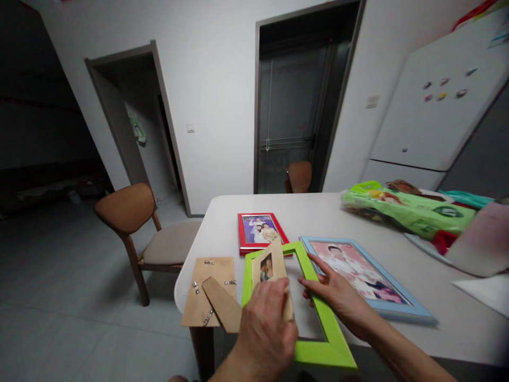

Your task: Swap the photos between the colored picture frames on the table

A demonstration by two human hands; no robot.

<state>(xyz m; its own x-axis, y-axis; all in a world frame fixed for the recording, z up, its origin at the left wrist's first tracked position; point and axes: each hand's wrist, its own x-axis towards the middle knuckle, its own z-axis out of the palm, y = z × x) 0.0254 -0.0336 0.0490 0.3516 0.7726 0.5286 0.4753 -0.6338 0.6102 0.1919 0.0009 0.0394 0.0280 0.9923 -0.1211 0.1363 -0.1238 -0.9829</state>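
A lime green picture frame (318, 307) lies on the white table (318, 212) near its front edge. My left hand (264, 331) is closed on a small photo card (268, 267) and holds it over the frame's opening. My right hand (336, 292) rests on the green frame's right bar, fingers stretched out along it. A brown frame backing board (207, 289) with metal clips and a stand leg lies left of the green frame.
A red framed photo (260, 231) lies behind the green frame and a blue framed photo (363, 276) to its right. Green snack bags (405, 209) sit at the back right. A wooden chair (135, 212) stands left of the table. A white fridge (437, 106) is at the right.
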